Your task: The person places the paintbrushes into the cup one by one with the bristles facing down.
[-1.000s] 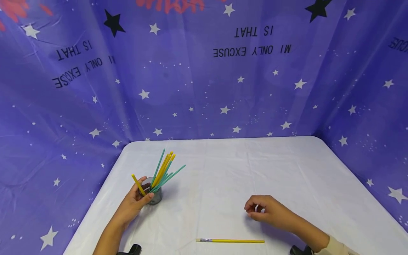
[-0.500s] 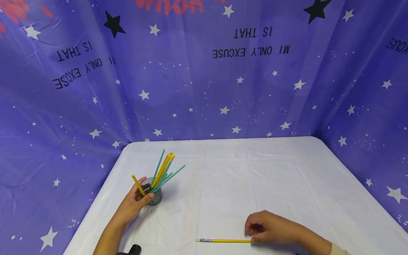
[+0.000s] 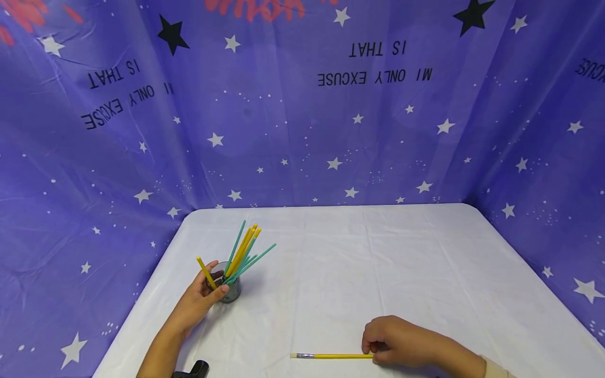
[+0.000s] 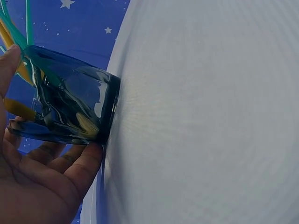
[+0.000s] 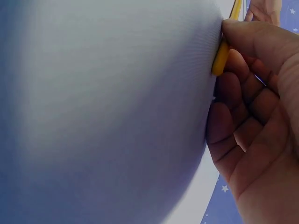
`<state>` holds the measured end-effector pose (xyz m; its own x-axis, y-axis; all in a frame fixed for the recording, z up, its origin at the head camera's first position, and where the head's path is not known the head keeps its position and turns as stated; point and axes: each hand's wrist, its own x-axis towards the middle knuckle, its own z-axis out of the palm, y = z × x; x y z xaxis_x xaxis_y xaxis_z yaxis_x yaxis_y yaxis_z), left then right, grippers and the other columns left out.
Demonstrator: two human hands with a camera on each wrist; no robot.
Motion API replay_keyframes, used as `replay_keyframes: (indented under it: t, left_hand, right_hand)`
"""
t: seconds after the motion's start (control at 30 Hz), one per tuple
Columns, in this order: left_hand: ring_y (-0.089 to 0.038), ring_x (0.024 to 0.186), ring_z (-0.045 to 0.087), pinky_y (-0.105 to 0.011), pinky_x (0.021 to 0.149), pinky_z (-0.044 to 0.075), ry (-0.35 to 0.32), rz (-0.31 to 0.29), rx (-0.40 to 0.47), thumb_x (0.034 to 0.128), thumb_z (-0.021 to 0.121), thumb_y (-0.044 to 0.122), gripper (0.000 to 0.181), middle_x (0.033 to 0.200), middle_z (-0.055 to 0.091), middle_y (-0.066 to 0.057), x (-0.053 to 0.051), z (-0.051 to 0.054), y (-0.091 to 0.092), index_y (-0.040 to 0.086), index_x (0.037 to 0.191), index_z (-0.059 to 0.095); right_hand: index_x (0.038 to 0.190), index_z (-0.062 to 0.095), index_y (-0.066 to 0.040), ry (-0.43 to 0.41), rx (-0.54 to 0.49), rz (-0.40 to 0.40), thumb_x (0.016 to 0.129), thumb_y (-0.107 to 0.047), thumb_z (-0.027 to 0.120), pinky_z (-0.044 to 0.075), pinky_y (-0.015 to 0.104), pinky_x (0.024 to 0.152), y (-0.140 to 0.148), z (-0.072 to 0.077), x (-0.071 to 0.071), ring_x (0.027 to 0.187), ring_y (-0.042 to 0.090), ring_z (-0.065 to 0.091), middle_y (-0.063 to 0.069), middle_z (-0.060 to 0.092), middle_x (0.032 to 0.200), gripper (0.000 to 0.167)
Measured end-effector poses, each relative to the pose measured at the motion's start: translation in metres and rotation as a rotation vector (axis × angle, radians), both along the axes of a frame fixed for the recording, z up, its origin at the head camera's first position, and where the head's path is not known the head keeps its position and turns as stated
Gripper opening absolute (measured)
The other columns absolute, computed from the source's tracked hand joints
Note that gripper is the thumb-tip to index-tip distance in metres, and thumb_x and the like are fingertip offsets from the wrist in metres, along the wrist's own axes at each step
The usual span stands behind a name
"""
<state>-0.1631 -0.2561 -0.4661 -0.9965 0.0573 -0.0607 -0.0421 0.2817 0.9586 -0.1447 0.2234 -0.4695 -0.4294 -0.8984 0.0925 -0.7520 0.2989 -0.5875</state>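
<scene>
On the left of the table, the left hand [image 3: 196, 304] grips a dark glass cup [image 3: 230, 294], thumb on the near side and fingers around the far side. Several yellow and teal paintbrushes [image 3: 243, 254] stand tilted in it; in the left wrist view their bristle ends [image 4: 86, 125] show through the glass [image 4: 70, 93]. A yellow paintbrush [image 3: 337, 356] lies flat near the table's front, its pale bristles pointing left. At its handle end, the right hand [image 3: 402, 341] pinches it between thumb and fingers. The handle tip [image 5: 220, 63] shows between them in the right wrist view.
A white cloth covers the table [image 3: 331, 273]. Purple star-printed curtains [image 3: 283, 115] rise behind it and along both sides. A black object [image 3: 198, 369] sits at the front edge beside the left forearm.
The right hand has come down toward the front edge onto the lying paintbrush and now pinches its handle end. The left hand and the cup stay in place.
</scene>
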Motion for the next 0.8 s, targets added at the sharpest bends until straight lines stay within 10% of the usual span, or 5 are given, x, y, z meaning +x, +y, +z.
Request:
replay_keyframes:
  t: [0.8]
  left_hand:
    - [-0.040, 0.134, 0.042, -0.021, 0.093, 0.045, 0.011, 0.006, 0.013, 0.0973, 0.067, 0.022, 0.077, 0.148, 0.039, -0.029, 0.000, -0.001, 0.001, 0.012, 0.157, 0.020]
  right_hand:
    - [0.093, 0.065, -0.023, -0.204, -0.170, -0.204, 0.084, -0.001, 0.068, 0.049, 0.021, 0.060, -0.004, 0.010, -0.007, 0.073, -0.002, 0.052, -0.010, 0.064, 0.085, 0.025]
